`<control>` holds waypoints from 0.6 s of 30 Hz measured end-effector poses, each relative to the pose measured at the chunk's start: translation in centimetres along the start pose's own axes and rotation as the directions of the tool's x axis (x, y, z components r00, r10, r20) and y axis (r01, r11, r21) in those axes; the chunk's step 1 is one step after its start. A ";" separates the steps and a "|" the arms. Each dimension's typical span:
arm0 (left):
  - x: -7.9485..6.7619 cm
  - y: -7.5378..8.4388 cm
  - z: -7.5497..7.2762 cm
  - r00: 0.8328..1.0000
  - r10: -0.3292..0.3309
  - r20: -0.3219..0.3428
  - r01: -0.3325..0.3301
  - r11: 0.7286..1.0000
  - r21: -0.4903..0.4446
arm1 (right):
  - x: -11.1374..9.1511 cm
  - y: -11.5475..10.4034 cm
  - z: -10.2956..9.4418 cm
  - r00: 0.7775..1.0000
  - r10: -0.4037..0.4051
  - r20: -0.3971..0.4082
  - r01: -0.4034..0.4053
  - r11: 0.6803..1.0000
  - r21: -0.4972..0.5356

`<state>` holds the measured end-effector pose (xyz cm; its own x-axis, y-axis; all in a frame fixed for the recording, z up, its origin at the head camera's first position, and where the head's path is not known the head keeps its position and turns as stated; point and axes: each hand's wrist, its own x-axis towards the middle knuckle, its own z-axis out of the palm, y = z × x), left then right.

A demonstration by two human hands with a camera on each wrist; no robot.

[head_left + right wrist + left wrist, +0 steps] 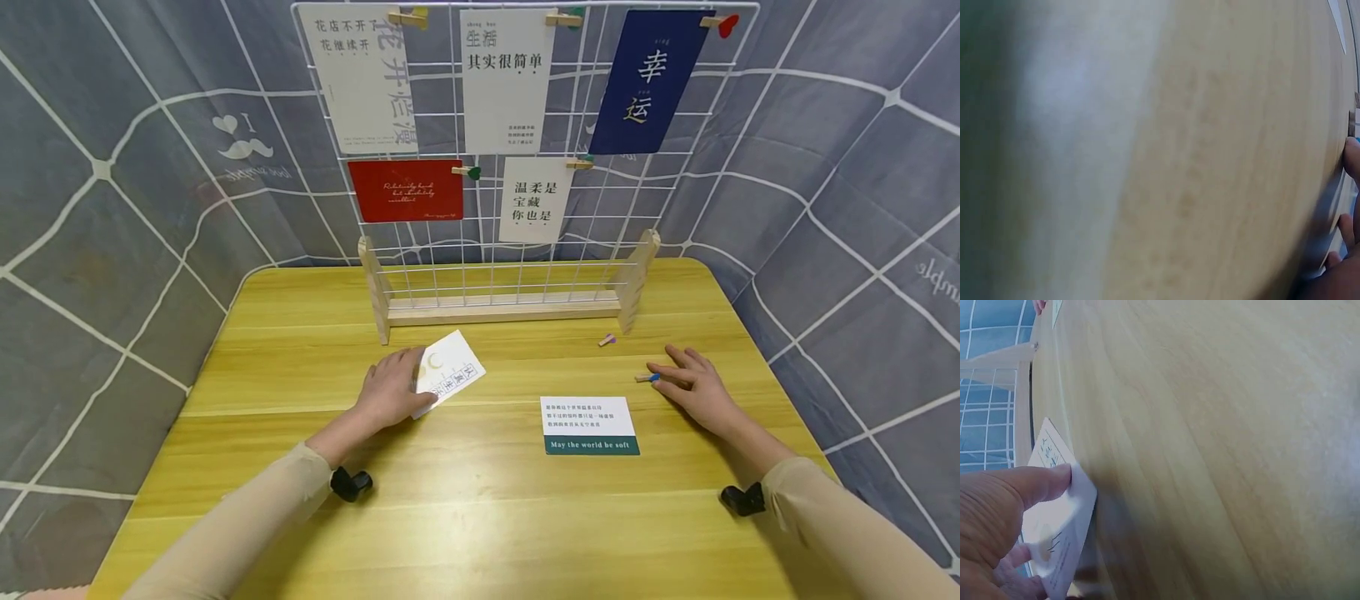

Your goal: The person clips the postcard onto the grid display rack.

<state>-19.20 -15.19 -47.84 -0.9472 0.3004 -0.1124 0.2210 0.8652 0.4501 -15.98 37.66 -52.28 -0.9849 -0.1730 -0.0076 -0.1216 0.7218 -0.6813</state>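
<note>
My left hand (392,385) holds a white card (454,372) printed with a gold moon and Chinese characters. In the left wrist view the thumb (1050,482) lies across the card's face, and other fingers are partly hidden by it. Over on the right, my right hand (697,392) pinches a small wooden clothespin (647,378) with a blue decoration, between thumb and index finger. Only the fingers' edge shows in the right wrist view. Between the hands lies a white and green card (590,426) reading "May the world be soft".
Behind the hands stands a white wire grid (495,279) on a wooden base (502,309). Cards hang on it by clothespins, among them a red card (408,192) and a blue card (651,83). A purple-topped clothespin (607,340) lies near the base's right foot.
</note>
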 end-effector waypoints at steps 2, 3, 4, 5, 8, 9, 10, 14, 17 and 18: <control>0.1 -0.1 0.0 1.000 0.024 -0.020 -0.024 1.000 -0.017 | -0.1 0.0 0.1 1.000 -0.008 -0.005 0.008 1.000 0.001; 0.2 -0.1 0.0 0.999 0.034 -0.027 -0.035 0.999 -0.027 | -0.1 0.0 0.1 1.000 -0.011 -0.006 0.011 1.000 0.000; 0.2 -0.1 0.0 0.999 0.043 -0.030 -0.044 0.998 -0.034 | -0.1 0.0 0.1 1.000 -0.011 -0.006 0.011 1.000 -0.002; 0.2 -0.1 0.0 0.999 0.038 -0.029 -0.039 0.998 -0.047 | -0.1 0.0 0.1 1.000 -0.013 -0.008 0.013 1.000 -0.005; 0.3 0.0 -0.3 1.000 0.022 -0.016 -0.023 0.995 -0.101 | -0.2 0.0 0.2 1.000 -0.018 -0.014 0.018 1.000 -0.009; 0.4 0.1 -0.4 1.000 0.018 -0.014 -0.020 0.992 -0.122 | -0.2 0.0 0.2 1.000 -0.017 -0.015 0.016 1.000 -0.009; 0.4 0.1 -0.5 1.000 0.016 -0.014 -0.018 0.990 -0.140 | -0.2 0.0 0.2 1.000 -0.015 -0.016 0.014 1.000 -0.008; 0.7 0.2 -1.0 1.000 0.001 -0.011 -0.003 0.977 -0.213 | -0.2 0.0 0.3 1.000 -0.009 -0.018 0.009 1.000 -0.003; 0.9 0.1 -1.3 1.000 -0.021 0.006 0.022 0.972 -0.236 | -0.2 0.1 0.4 1.000 -0.009 -0.022 0.009 1.000 -0.002; 0.9 0.1 -1.4 1.000 -0.025 0.013 0.027 0.971 -0.238 | -0.2 0.1 0.4 1.000 -0.011 -0.026 0.011 1.000 -0.002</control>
<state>-20.38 -15.38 -46.68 -0.9493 0.2838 -0.1350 0.1332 0.7525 0.6449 -15.74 37.55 -52.66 -0.9864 -0.1632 0.0190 -0.1323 0.7212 -0.6800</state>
